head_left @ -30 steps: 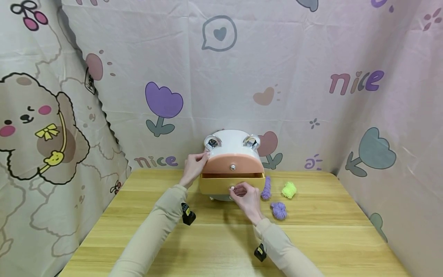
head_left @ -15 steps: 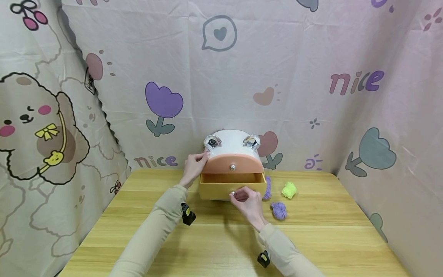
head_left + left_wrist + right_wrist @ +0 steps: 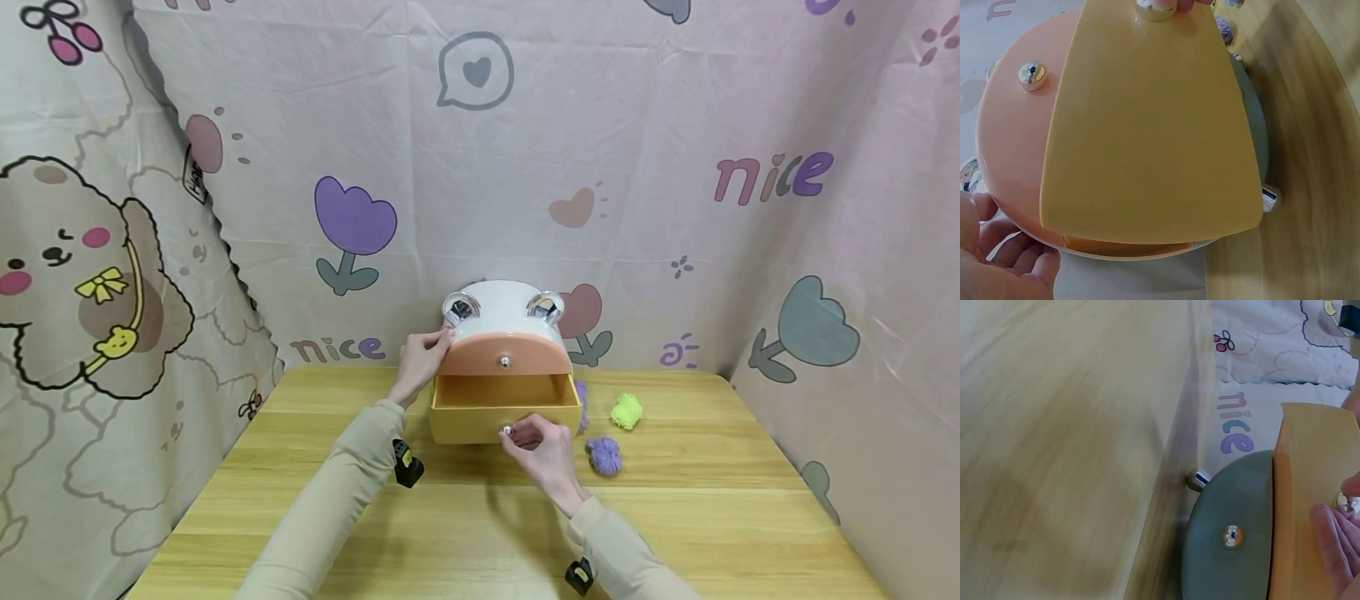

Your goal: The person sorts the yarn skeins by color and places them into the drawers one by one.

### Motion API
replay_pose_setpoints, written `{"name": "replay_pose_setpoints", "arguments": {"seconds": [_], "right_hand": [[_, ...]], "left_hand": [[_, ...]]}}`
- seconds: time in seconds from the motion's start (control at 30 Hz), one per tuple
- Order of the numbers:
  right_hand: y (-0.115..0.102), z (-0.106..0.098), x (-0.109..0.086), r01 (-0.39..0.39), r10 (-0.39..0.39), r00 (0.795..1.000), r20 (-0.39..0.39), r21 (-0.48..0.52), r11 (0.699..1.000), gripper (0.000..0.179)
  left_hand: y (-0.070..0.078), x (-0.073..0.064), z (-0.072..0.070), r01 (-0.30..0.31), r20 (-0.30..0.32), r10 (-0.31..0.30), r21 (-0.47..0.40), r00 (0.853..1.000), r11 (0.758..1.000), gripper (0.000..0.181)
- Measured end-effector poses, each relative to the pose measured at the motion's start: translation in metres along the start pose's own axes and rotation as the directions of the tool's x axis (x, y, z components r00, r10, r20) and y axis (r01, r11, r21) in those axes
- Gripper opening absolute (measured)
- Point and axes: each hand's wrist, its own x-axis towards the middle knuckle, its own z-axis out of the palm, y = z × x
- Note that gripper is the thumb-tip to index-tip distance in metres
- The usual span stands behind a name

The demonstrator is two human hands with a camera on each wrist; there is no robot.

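Observation:
A small round drawer cabinet [image 3: 501,308] with a white top and mirror-like round eyes stands on the table. Its orange upper drawer [image 3: 472,357] is closed, while the yellow middle drawer [image 3: 465,425] is pulled well out, its visible inside bare. My right hand [image 3: 546,457] pinches the silver knob [image 3: 507,431] of the yellow drawer between thumb and fingers. At the cabinet's upper left edge, my left hand [image 3: 418,365] grips the side with thumb and curled fingers. The grey-green lower drawer [image 3: 1229,531] shows below the yellow one in the right wrist view.
To the right of the cabinet lie a yellow-green fuzzy ball [image 3: 626,412] and a purple yarn bundle [image 3: 604,457]. Another purple yarn piece [image 3: 582,404] is partly hidden behind the yellow drawer. A printed cloth [image 3: 480,167] hangs behind the wooden table [image 3: 450,533].
The yellow drawer has slid out toward me, drawn by my right hand on its knob, and its inside has come into view. My left hand has stayed at the cabinet's side.

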Motion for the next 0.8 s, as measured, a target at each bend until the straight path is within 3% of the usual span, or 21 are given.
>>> {"name": "replay_pose_setpoints", "arguments": {"seconds": [0.47, 0.8], "right_hand": [[-0.005, -0.003, -0.012, -0.003, 0.002, 1.000, 0.019, 0.019, 1.000, 0.016], [-0.007, -0.003, -0.017, 0.084, -0.085, 0.996, 0.018, 0.019, 0.996, 0.015]], "left_hand": [[0.000, 0.000, 0.000, 0.003, 0.000, -0.003, -0.002, 1.000, 1.000, 0.041], [0.001, -0.001, 0.000, 0.005, -0.003, -0.005, -0.010, 1.000, 1.000, 0.041]]}}
